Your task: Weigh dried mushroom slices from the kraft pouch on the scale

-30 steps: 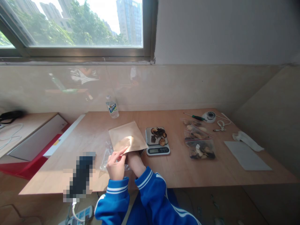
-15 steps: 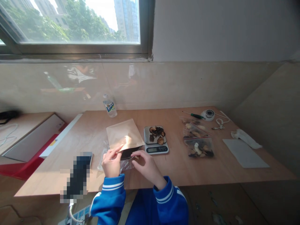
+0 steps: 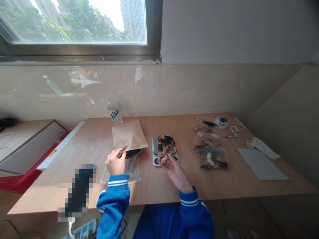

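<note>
My left hand (image 3: 115, 161) grips the near edge of a brown kraft paper bag (image 3: 129, 134), whose dark mouth gapes towards me. Palm up, my right hand (image 3: 175, 171) holds a small pale dried mushroom (image 3: 164, 159) in its fingers, over the front of a kitchen scale (image 3: 155, 160). Dark dried mushroom pieces (image 3: 167, 141) rest on the scale's plate. My right fingers cover the scale's display. Beneath the paper bag and my left hand lies a clear plastic zip bag (image 3: 133, 171), partly hidden.
Several zip bags of dried mushrooms (image 3: 211, 157) lie to the right. Behind them are a screwdriver (image 3: 208, 123) and a white dome camera (image 3: 221, 122). A white sheet (image 3: 261, 164) and crumpled tissue (image 3: 263, 147) sit far right. A bottle (image 3: 114, 113) stands at the back; a blurred phone (image 3: 78, 191) lies left.
My right hand has moved from the paper bag's mouth rightwards to the scale, turning palm up with the mushroom. My left hand stays on the bag, which has shifted slightly left.
</note>
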A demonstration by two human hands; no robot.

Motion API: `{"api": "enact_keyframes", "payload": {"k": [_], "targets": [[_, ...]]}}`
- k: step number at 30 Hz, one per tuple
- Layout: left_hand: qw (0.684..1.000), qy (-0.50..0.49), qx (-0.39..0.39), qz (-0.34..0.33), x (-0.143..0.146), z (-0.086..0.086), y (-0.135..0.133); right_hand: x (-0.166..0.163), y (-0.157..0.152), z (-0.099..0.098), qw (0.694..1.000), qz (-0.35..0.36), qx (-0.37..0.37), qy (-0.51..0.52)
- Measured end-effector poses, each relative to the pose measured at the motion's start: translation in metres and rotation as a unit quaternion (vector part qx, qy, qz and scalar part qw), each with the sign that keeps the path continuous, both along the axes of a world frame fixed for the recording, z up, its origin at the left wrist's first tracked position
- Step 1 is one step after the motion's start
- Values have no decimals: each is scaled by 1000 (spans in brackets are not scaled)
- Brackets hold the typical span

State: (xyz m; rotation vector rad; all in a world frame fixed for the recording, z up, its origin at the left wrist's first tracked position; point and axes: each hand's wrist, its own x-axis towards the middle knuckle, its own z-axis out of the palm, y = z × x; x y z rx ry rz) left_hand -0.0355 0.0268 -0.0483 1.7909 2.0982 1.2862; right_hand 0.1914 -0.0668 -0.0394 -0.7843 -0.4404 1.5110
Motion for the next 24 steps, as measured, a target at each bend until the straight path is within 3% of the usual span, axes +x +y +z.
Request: {"api": "enact_keyframes", "payload": {"k": [2, 5, 8, 12, 14, 18, 24], "targets": [[999, 8, -51, -8, -3, -2, 15, 1, 1, -1, 999, -24, 12, -46], [999, 16, -44, -5, -2, -7, 13, 4, 11, -8, 978, -93, 31, -185], [999, 4, 1, -44, 4, -15, -13, 10, 31, -17, 916, -151, 60, -367], [996, -43, 4, -74, 10, -23, -46, 18, 51, -20, 818, -144, 114, -546], [995, -61, -6, -82, 10, -24, -54, 20, 49, -16, 790, -139, 135, -582], [992, -78, -15, -102, 8, -21, -63, 27, 27, -10, 766, -170, 149, -602], [984, -88, -60, -146, 12, -29, -75, 37, 10, -27, 694, -232, 106, -673]]}}
